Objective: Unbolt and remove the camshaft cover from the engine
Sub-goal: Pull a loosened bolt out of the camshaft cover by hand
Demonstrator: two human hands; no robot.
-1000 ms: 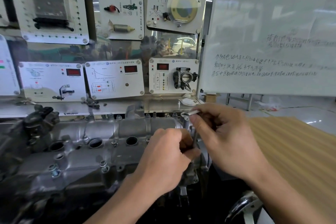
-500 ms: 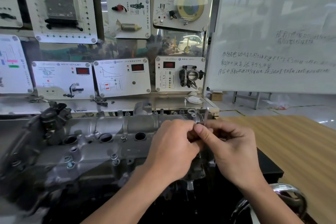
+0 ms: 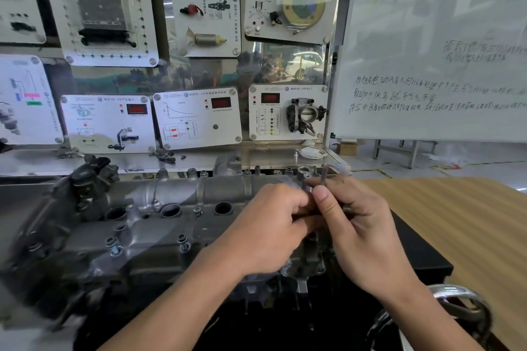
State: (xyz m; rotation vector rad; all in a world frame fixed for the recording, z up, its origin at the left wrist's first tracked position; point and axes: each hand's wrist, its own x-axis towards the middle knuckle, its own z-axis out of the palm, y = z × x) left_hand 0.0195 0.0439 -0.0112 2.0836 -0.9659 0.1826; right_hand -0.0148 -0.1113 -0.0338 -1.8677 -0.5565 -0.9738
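White square panels (image 3: 196,120) with rounded corners, printed diagrams and small red displays hang on the far wall above a brushed-metal shelf (image 3: 271,155). One panel on the right carries a dark cast throttle body (image 3: 305,114) with a round bore.

The cover (image 3: 159,225) lies near, across the left and middle, still seated on the engine. It is dull grey cast metal with a rough, grainy skin. A rounded ridge runs along its far side, and a row of dark round wells (image 3: 171,209) lies in front of that. A lumpy black fitting (image 3: 91,177) sits at its left end. Small flanged bolts (image 3: 114,246) stand up from its near edge, their heads raised above the surface.

The left hand (image 3: 265,234) lies over the cover's right end with its fingers curled in tight, its thumb meeting the right hand's. What it closes on, if anything, is hidden. The right hand (image 3: 359,225) is just beside it, touching. It pinches a thin dark rod (image 3: 323,175) between thumb and fingers. The rod rises upright above the index finger and is blurred.

Far right stands a glossy whiteboard (image 3: 442,23) with handwritten lines. Below it is a table (image 3: 470,222) of pale, straight-grained wood, and at the near right corner is a curved chrome wheel (image 3: 462,302).
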